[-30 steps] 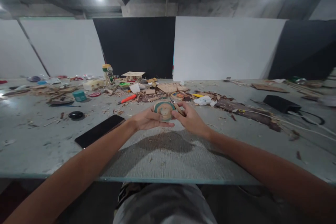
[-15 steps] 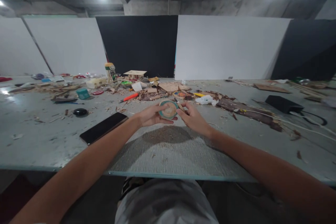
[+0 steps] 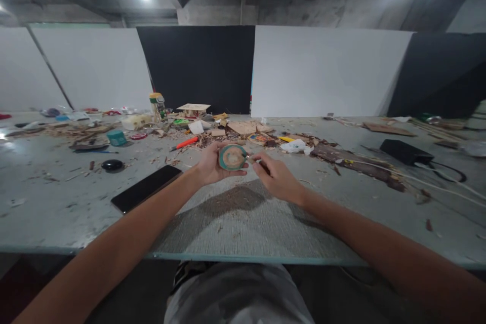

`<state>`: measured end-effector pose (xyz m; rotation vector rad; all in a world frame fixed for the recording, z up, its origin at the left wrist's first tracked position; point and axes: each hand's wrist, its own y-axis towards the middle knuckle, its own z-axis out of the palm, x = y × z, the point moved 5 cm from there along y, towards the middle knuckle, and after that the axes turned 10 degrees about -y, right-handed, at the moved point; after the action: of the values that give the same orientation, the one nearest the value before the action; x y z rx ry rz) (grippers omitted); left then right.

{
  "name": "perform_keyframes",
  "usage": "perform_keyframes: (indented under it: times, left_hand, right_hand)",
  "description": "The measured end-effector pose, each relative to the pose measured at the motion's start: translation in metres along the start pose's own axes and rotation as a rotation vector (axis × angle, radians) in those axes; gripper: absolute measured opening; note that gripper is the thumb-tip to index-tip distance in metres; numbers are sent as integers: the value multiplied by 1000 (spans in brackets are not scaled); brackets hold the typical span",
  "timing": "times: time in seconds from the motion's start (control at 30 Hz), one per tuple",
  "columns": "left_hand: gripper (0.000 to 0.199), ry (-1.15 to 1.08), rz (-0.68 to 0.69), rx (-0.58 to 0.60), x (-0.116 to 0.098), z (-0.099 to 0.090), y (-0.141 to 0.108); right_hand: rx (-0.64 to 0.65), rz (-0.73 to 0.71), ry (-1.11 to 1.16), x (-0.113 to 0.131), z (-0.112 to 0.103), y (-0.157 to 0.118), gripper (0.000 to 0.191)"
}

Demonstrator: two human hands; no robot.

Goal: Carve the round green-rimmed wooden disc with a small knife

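Note:
A round wooden disc (image 3: 232, 157) with a teal rim and a pale, bare centre is held above the table by my left hand (image 3: 210, 166), its fingers wrapped behind and below it. My right hand (image 3: 274, 176) is closed round a small tool (image 3: 249, 159) with a thin metal tip. That tip meets the disc's right edge. Most of the tool's handle is hidden by my fingers. Both hands cast a shadow on the table beneath them.
On the grey table (image 3: 228, 233) lie a black phone (image 3: 147, 188), a black oval object (image 3: 112, 165), a teal jar (image 3: 116, 137), an orange cutter (image 3: 186, 143), wood scraps and shavings, white crumpled tissue (image 3: 296, 146), bark (image 3: 353, 162) and a black box with cables (image 3: 406, 152).
The disc has shifted slightly left and now faces the camera more fully. My right hand has turned, bringing the tool from upright beside the disc to pointing at its right edge.

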<state>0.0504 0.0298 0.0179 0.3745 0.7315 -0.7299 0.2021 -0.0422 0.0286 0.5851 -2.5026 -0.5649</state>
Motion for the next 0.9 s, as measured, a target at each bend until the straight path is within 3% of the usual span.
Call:
perform_keyframes:
  times: [0.17,0.3,0.57,0.9]
  left_hand:
    - [36,47,-24,-85,2,3,-1]
    - [33,46,28,-178,1,1,1]
    - [36,-17,67,-39,1,9,2]
    - [33,-41,126,5,-5,18,-6]
  right_hand:
    - [51,-112,-236,-3,1,3,32]
    - [59,-127,-269,-4,-4,6,33]
    - [143,-126,-275,7,1,1,32]
    - [168,-40,-243,10,9,-2,27]
